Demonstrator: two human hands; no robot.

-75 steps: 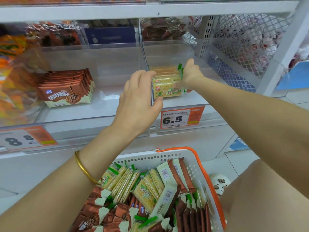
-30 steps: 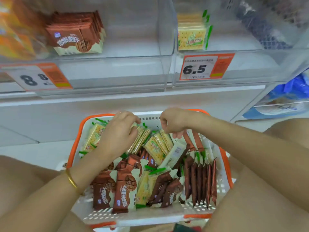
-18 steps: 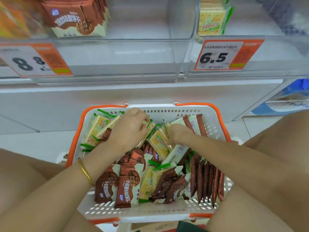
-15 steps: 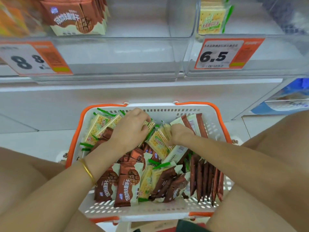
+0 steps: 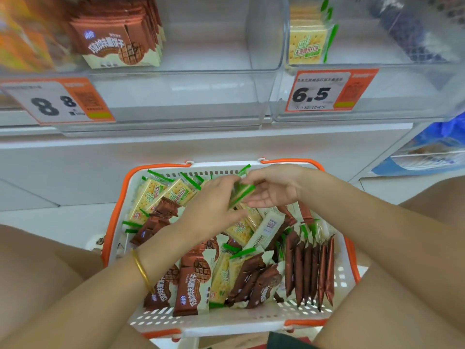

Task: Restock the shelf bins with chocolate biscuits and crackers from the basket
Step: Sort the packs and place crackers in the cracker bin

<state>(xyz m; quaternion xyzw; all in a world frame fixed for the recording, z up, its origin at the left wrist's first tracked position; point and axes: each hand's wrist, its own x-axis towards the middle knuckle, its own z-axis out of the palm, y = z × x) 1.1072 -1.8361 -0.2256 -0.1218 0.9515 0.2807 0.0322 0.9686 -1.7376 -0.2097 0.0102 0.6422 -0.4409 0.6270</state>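
The left tag (image 5: 54, 102) reads "8.8" in bold black on white with an orange border. The right tag (image 5: 327, 90) reads "6.5", and its small print is too fine to read. Each tag is fixed to the front of a clear bin.

In the left bin (image 5: 176, 91) stands a stack of biscuits (image 5: 120, 39). They are brown packs with a round blue logo, white Chinese lettering and a picture of a waffle-patterned biscuit. The right bin (image 5: 402, 91) holds crackers (image 5: 307, 39), pale yellow packs with green ends and green Chinese characters.

Below the shelf sits the basket (image 5: 226, 323), white with orange handles. It is full of the same two kinds of pack, lying mixed. A row of brown packs (image 5: 309, 268) stands on edge at its right side.

Both forearms reach in over the far end of the basket. The left hand (image 5: 214, 205), with a gold bangle (image 5: 143, 270) on its wrist, is palm down, and its fingers are curled onto a green-edged cracker pack (image 5: 241, 195). The right hand (image 5: 274, 190) meets it from the other side and pinches the same pack between thumb and curled fingers. The pack is blurred and is held just above the heap.
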